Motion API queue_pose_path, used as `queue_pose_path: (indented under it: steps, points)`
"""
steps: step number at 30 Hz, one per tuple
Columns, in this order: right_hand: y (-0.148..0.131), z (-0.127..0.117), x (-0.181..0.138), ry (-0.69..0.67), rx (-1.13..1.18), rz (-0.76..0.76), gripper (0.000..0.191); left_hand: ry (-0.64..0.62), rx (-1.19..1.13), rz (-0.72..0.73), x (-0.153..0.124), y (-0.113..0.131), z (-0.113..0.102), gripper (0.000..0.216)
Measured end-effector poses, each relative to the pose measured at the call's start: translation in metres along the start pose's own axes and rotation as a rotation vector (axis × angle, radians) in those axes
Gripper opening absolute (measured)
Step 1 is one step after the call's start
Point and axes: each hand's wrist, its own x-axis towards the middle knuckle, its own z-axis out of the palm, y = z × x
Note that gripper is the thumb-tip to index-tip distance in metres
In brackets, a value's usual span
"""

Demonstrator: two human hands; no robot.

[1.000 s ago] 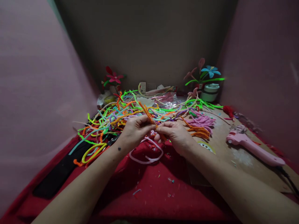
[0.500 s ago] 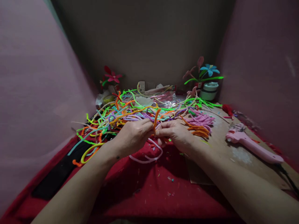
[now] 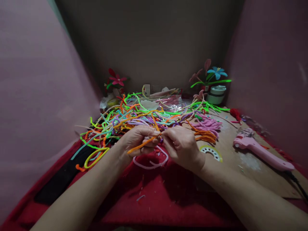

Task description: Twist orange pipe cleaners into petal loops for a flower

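My left hand [image 3: 137, 140] and my right hand [image 3: 181, 145] meet over the red cloth [image 3: 154, 195], both pinched on an orange pipe cleaner [image 3: 141, 146]. One end of it slants down and left under my left fingers; a short end sticks up at the pinch point. Just beneath the hands lies a light pink pipe cleaner loop [image 3: 151, 163]. Behind them spreads a tangled pile of coloured pipe cleaners [image 3: 134, 117].
A pink glue gun [image 3: 261, 154] lies on the brown board [image 3: 240, 166] at right, its cord trailing off. Bent orange and pink pieces [image 3: 207, 130] sit near a small round stencil [image 3: 211, 151]. Pipe-cleaner flowers stand at back left [image 3: 116, 80] and in a white pot [image 3: 216, 94].
The orange pipe cleaner's long end, pointing up before, has swung down and left under my left hand. My right hand has turned so its back faces up.
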Motion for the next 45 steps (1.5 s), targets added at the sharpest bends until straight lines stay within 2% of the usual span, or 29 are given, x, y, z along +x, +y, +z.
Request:
queue_pose_path:
  steps: [2,5,8,10,12,14,15,17,20,22,24,26,29,32,38,41,45]
  points:
    - [-0.001,-0.001,0.003,0.001,0.186,0.159,0.018,0.113,0.11,0.155,-0.004,0.002,0.002,0.019]
    - [-0.004,-0.004,0.008,-0.041,0.572,0.429,0.018,0.307,0.377,0.515,-0.011,0.005,0.006,0.017]
    - [-0.007,-0.007,0.013,-0.075,0.874,0.585,0.017,0.284,0.746,0.838,-0.015,0.007,0.007,0.014]
    - [-0.008,-0.008,0.015,-0.085,0.961,0.62,0.017,0.243,0.929,0.952,-0.015,0.007,0.007,0.011]
    - [-0.008,-0.009,0.016,-0.093,0.982,0.626,0.018,0.266,1.0,1.017,-0.017,0.007,0.008,0.007]
    - [-0.009,-0.01,0.015,-0.105,0.982,0.616,0.018,0.302,1.008,1.018,-0.02,0.008,0.009,0.007]
    - [-0.009,-0.01,0.015,-0.118,0.977,0.605,0.019,0.303,0.993,0.97,-0.021,0.009,0.01,0.008]
    - [-0.011,-0.011,0.012,-0.139,0.929,0.57,0.019,0.247,0.893,0.763,-0.024,0.009,0.012,0.011]
    - [-0.012,-0.009,0.007,-0.123,0.7,0.45,0.016,0.092,0.525,0.417,-0.022,0.007,0.012,0.016]
    - [-0.012,-0.007,0.004,-0.087,0.543,0.364,0.014,0.032,0.311,0.307,-0.017,0.004,0.01,0.017]
    - [-0.01,-0.004,0.004,-0.076,0.532,0.373,0.013,0.025,0.239,0.284,-0.013,0.002,0.008,0.018]
    - [-0.007,-0.002,0.006,-0.103,0.696,0.491,0.013,0.073,0.284,0.321,-0.011,0.002,0.007,0.018]
    - [-0.004,-0.001,0.012,-0.153,1.01,0.708,0.014,0.207,0.45,0.421,-0.012,0.004,0.008,0.02]
    - [-0.004,-0.001,0.015,-0.137,1.097,0.844,0.016,0.313,0.686,0.536,-0.013,0.005,0.01,0.018]
    - [-0.004,0.002,0.013,-0.094,1.005,0.873,0.016,0.494,1.361,0.972,-0.006,-0.005,0.007,0.013]
    - [-0.003,0.004,0.012,-0.091,0.985,0.854,0.018,0.505,1.534,1.027,-0.005,-0.007,0.006,0.014]
    - [-0.003,0.005,0.011,-0.083,0.955,0.833,0.014,0.471,1.523,0.995,-0.008,-0.005,0.007,0.012]
